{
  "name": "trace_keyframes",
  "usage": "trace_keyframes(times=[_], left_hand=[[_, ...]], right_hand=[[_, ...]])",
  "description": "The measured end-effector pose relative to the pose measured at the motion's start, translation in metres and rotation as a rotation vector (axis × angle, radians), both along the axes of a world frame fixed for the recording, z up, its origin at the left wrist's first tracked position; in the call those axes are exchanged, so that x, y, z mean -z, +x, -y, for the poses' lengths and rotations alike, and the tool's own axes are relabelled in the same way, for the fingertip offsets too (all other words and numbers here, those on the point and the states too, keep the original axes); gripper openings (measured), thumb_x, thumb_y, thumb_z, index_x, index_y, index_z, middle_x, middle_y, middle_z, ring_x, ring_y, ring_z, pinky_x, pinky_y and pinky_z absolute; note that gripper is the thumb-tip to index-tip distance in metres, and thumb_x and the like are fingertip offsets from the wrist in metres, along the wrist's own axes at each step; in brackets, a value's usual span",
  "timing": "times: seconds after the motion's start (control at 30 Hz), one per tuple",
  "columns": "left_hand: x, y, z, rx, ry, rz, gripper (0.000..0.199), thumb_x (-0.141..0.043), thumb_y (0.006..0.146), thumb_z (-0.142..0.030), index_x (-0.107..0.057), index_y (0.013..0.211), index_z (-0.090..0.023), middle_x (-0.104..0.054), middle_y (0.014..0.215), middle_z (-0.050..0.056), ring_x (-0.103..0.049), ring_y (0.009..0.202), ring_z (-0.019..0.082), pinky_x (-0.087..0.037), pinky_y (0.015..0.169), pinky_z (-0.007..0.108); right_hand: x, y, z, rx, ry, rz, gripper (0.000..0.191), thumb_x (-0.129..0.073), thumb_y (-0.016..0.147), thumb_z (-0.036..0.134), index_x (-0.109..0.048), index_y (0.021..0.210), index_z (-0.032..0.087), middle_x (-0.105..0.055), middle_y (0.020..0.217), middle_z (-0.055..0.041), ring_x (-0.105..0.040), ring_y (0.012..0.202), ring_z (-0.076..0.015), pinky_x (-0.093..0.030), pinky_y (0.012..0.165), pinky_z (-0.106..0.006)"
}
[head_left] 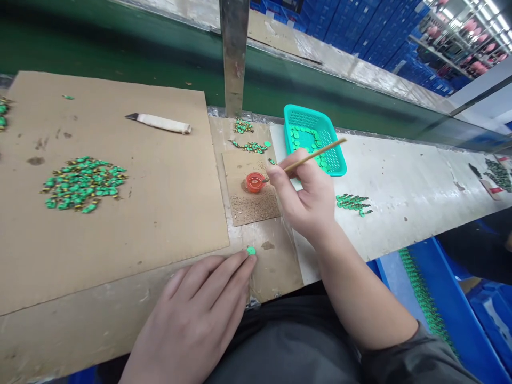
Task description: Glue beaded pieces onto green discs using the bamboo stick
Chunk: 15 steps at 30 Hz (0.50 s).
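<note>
A small green disc [251,250] lies on the worktop [276,272], right at the fingertips of the left hand [200,304]. These fingers are laid flat and close together; whether they press the disc down or only touch its edge, I cannot say surely, because the fingertips cover part of it. If the pressure is light, the disc could slide away or turn when something pushes on it.

Ahead of these fingertips stands a red cup [255,182] with shiny content, on a piece of cardboard [256,209]. The right hand [306,197] pinches a thin stick [320,153] between thumb and fingers, and its tip is at the cup's rim. A sideways knock of the stick could tip this light-looking cup. If the tip carries too much, a drop may fall between cup and disc.

Just beyond the right fingers is a turquoise basket [339,166] with more discs; the stick's rear end reaches over it, so a wide swing might hit its edge. To the right of that wrist lie green pieces [352,204], which the forearm could disturb.
</note>
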<state>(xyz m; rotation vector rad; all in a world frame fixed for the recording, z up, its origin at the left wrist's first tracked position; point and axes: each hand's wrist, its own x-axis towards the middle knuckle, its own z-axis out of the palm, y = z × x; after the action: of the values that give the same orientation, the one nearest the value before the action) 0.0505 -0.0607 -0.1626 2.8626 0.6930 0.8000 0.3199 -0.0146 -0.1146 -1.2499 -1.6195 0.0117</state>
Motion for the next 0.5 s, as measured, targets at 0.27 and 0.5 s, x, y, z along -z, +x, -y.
trace_keyframes(times=[0.27, 0.5], left_hand=[[-0.005, 0.002, -0.001, 0.026, -0.006, -0.001, 0.038, -0.053, 0.119, -0.020, -0.078, 0.147, -0.014, -0.085, 0.146, 0.009, -0.074, 0.122, 0.032, -0.049, 0.098, 0.051], [-0.005, 0.002, 0.003, -0.012, -0.075, 0.012, 0.040, -0.059, 0.116, -0.019, -0.076, 0.152, -0.021, -0.084, 0.149, 0.006, -0.075, 0.127, 0.033, -0.053, 0.098, 0.052]], right_hand=[[0.021, -0.031, 0.078, -0.102, -0.099, -0.199, 0.009, -0.067, 0.118, 0.021, -0.067, 0.111, 0.027, -0.072, 0.089, 0.0015, -0.074, 0.082, -0.0177, -0.062, 0.076, -0.036], [0.036, -0.038, 0.094, -0.148, -0.134, -0.099, 0.012, -0.066, 0.118, 0.020, -0.064, 0.109, 0.027, -0.073, 0.089, 0.0002, -0.070, 0.077, -0.0176, -0.061, 0.071, -0.037]])
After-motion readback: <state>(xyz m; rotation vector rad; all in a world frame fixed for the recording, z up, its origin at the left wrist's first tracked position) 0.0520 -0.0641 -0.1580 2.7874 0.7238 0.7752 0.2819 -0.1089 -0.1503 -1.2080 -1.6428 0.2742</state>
